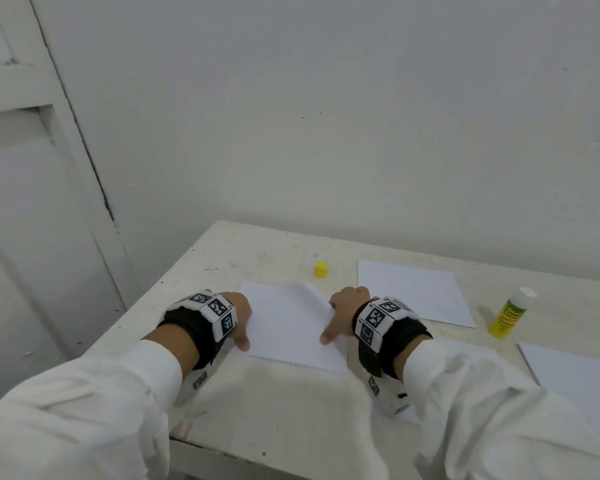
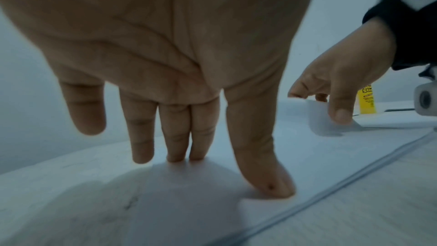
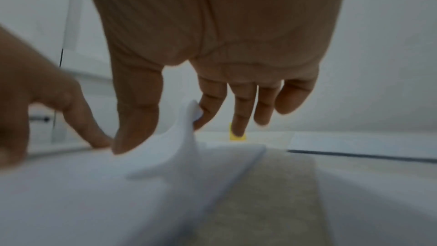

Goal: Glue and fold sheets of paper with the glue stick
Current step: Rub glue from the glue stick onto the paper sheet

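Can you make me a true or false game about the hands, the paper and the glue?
1. The glue stick stands upright on the table. True.
2. The yellow cap is on the glue stick. False: it sits alone on the table, beyond the sheet of paper.
3. The right hand lifts one edge of the sheet of paper. True.
4. The left hand holds the glue stick. False: its fingers press the sheet down.
5. Only one sheet lies on the table. False: a second sheet lies farther right.
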{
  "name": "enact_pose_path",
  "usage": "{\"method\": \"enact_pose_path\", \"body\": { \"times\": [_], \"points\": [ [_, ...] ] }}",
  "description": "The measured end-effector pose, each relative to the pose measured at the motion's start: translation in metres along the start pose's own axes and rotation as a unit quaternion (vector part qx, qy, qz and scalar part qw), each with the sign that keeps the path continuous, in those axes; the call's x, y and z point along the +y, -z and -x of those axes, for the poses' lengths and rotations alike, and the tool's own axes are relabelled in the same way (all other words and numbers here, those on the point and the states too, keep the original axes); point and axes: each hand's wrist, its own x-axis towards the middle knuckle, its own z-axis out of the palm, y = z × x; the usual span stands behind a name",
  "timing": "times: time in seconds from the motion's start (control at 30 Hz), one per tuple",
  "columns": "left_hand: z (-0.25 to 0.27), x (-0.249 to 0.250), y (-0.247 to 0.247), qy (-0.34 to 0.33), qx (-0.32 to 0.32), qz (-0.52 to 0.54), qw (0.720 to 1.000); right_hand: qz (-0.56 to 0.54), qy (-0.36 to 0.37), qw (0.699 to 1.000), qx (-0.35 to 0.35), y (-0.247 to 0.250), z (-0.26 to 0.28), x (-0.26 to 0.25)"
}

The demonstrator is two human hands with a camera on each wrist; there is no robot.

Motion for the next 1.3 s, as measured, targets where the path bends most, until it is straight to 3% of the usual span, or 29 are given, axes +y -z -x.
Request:
{"method": "enact_pose_path", "body": {
  "times": [0.07, 0.17, 0.33, 0.47, 0.57, 0.7, 0.97, 1.07, 1.13, 1.3],
  "points": [
    [-0.001, -0.001, -0.001, -0.001, 0.004, 0.006, 1.000, -0.152, 0.002, 0.988, 0.004, 0.002, 0.006, 0.001],
    [-0.004, -0.003, -0.005, 0.007, 0.013, 0.021, 1.000, -0.327, -0.058, 0.943, -0.013, 0.003, 0.017, 0.005],
    [-0.009, -0.006, -0.012, 0.023, 0.035, 0.078, 0.996, -0.297, -0.081, 0.951, -0.007, -0.012, 0.019, 0.003],
    [-0.009, -0.009, -0.018, 0.043, 0.060, 0.132, 0.989, -0.373, -0.045, 0.927, -0.006, -0.008, 0.037, 0.001],
    [-0.004, -0.015, -0.021, 0.049, 0.084, 0.173, 0.980, -0.346, -0.001, 0.938, -0.013, -0.006, 0.049, 0.001],
    [0.000, -0.020, -0.025, 0.042, 0.103, 0.246, 0.963, -0.322, 0.007, 0.947, -0.001, -0.012, 0.055, -0.001],
    [0.011, -0.042, -0.025, 0.017, 0.205, 0.432, 0.878, -0.299, -0.027, 0.954, 0.002, -0.018, 0.049, 0.003],
    [0.014, -0.034, -0.027, 0.009, 0.166, 0.466, 0.869, -0.316, -0.048, 0.948, -0.002, -0.021, 0.046, 0.002],
    [0.015, -0.028, -0.030, 0.015, 0.130, 0.455, 0.881, -0.334, -0.054, 0.941, -0.006, -0.021, 0.045, 0.001],
    [0.016, -0.022, -0.033, 0.072, 0.140, 0.440, 0.884, -0.377, -0.047, 0.925, -0.022, -0.018, 0.045, -0.001]
  ]
}}
